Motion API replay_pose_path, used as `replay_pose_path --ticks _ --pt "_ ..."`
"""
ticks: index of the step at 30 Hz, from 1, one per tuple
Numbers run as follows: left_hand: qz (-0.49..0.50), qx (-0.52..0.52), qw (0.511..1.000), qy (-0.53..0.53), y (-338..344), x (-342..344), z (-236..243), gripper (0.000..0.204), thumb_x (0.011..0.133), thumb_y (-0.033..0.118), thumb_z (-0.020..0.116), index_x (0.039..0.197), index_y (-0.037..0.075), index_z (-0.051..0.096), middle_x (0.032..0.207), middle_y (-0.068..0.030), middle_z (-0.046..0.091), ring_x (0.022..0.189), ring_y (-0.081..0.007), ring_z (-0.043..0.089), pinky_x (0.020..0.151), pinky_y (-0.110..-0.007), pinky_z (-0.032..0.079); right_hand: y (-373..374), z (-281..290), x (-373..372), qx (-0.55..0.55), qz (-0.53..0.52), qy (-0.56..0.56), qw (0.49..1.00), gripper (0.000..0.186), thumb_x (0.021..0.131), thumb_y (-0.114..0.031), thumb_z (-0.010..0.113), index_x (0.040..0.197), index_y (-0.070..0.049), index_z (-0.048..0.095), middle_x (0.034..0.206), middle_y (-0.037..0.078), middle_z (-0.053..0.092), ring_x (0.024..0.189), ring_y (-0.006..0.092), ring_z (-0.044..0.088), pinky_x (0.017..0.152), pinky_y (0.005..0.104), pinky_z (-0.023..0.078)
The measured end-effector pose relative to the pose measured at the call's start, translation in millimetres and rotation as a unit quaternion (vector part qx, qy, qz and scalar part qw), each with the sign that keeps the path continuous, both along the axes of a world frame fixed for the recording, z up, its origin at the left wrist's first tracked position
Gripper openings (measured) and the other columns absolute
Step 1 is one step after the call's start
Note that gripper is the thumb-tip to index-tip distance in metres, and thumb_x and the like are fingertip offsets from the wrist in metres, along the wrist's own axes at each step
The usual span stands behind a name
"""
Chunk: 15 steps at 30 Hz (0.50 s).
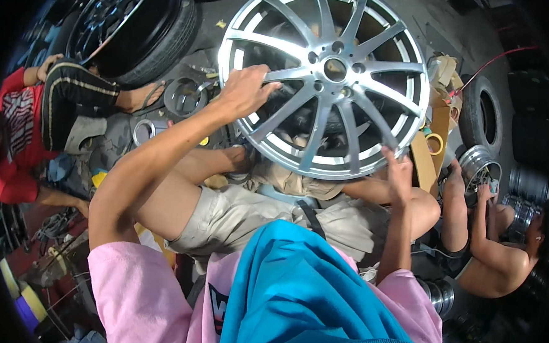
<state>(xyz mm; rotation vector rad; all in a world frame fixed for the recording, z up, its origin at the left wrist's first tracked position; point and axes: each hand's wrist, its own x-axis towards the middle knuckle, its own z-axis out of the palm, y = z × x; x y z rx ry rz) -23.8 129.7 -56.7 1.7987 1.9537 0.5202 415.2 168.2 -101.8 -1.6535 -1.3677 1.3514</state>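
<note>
My shiny silver multi-spoke metal wheel (335, 86) is at 12 o'clock, spokes looking fully silvered, tyreless. Left hand (246, 92) pinches its 9 o'clock spoke (292, 75); right hand (400, 173) pinches its 5 o'clock edge.

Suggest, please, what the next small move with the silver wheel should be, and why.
Perhaps turn the silver wheel slightly: the left hand is at a spoke on its left side and the right hand is at its lower-right edge, so both seem well placed to guide it.
</note>
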Motion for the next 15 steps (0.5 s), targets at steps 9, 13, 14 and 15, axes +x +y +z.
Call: replay_pose_path --ticks 9,13,14,15 --pt "0.049 -0.028 0.995 -0.079 -29 90 -11 0.034 0.100 0.020 0.062 0.121 -0.006 0.055 0.116 -0.0302 0.064 0.111 -0.0484 0.063 0.097 -0.058 0.049 124 13 61 -0.012 0.067 -0.179 0.981 0.031 0.093 -0.021 0.076 0.115 0.001 0.077 0.102 0.003 0.075 0.092 0.0119 0.064 0.087 0.0297 0.049" --pt "0.042 -0.011 0.994 -0.104 -36 89 -19 0.034 0.099 0.018 0.063 0.122 -0.006 0.055 0.117 -0.0300 0.064 0.111 -0.0491 0.063 0.098 -0.057 0.049 131 5 82 0.034 0.125 -0.218 0.967 0.036 0.093 -0.031 0.080 0.106 0.002 0.076 0.097 0.003 0.075 0.087 0.0124 0.064 0.081 0.0315 0.050" --pt "0.041 -0.010 0.993 -0.106 -34 88 -14 0.034 0.099 0.018 0.063 0.122 -0.006 0.055 0.117 -0.0300 0.064 0.111 -0.0491 0.063 0.098 -0.057 0.049 132 2 92 0.059 0.143 -0.257 0.954 0.039 0.094 -0.037 0.081 0.104 0.001 0.075 0.094 0.004 0.075 0.085 0.0130 0.064 0.079 0.0322 0.050" --pt "0.034 -0.049 0.992 -0.112 -36 82 -4 0.038 0.099 0.018 0.064 0.126 -0.007 0.054 0.118 -0.0295 0.063 0.112 -0.0482 0.063 0.100 -0.056 0.049 126 31 68 0.059 0.176 -0.425 0.886 0.047 0.095 -0.046 0.079 0.103 0.000 0.073 0.081 0.006 0.067 0.076 0.0138 0.059 0.070 0.0341 0.048"
